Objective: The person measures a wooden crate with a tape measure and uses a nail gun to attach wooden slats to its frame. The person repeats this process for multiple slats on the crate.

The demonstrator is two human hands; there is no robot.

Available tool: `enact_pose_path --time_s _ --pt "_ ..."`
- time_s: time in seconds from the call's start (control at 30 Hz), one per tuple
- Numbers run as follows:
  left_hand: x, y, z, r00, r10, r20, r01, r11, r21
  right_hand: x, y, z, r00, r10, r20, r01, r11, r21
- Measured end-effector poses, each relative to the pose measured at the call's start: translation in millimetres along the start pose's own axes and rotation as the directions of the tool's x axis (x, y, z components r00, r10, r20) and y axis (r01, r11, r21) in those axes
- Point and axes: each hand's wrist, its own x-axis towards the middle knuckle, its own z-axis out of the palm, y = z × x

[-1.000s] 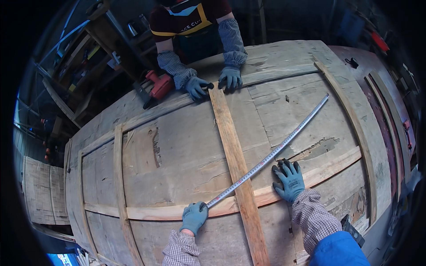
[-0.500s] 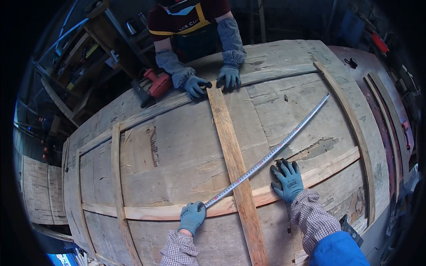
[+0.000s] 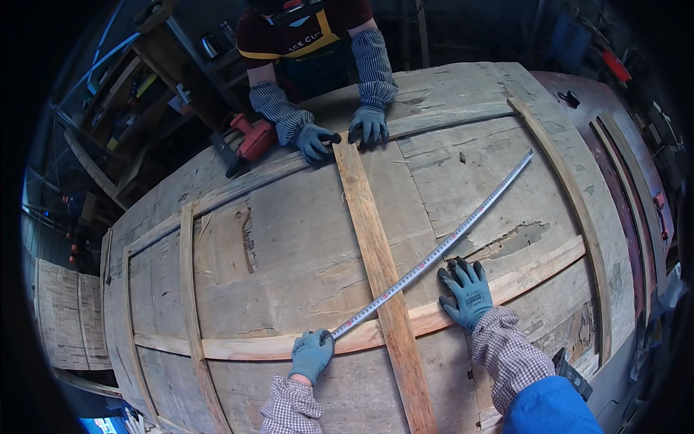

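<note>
My left hand [image 3: 313, 354], in a blue-grey glove, is closed on the near end of a tape measure [image 3: 438, 252]; its case is hidden in my grip. The white blade runs out diagonally to the far right, crossing over a wooden crosspiece [image 3: 367, 228]. My right hand [image 3: 467, 295], in a matching glove, lies with fingers spread on the long pale batten [image 3: 253, 349] and the boards beside it, right of the crosspiece. Across from me, a co-worker's gloved hands [image 3: 315, 142] rest at the crosspiece's far end, one on each side of it.
Battens frame a large wooden panel [image 3: 289, 289], including an upright strip at the right [image 3: 560, 173]. A red power tool [image 3: 254, 136] lies by the far batten, left of the co-worker. Dark metal tool parts [image 3: 571, 372] show beside my right sleeve. Loose strips [image 3: 618, 173] lie farther right.
The tape blade bows slightly more along its length. The whole view has shifted a little; both my hands and the co-worker's hands keep their places on the wood.
</note>
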Motion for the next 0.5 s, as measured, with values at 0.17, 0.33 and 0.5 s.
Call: enact_pose_path --time_s 0.17,0.33,0.5 --pt "-0.7 -0.9 0.8 1.000 0.009 -0.022 -0.009 1.000 -0.002 0.6 -0.3 -0.5 1.000 -0.004 -0.002 0.004 1.000 -0.003" --pt "-0.8 -2.5 2.1 0.999 0.017 -0.044 -0.018 1.000 -0.011 0.4 -0.5 2.1 1.000 -0.001 -0.002 0.001 1.000 -0.003" --pt "-2.0 1.0 -1.8 0.999 0.007 -0.036 -0.007 1.000 -0.001 0.3 -0.9 2.1 1.000 0.000 0.006 0.000 1.000 -0.003"
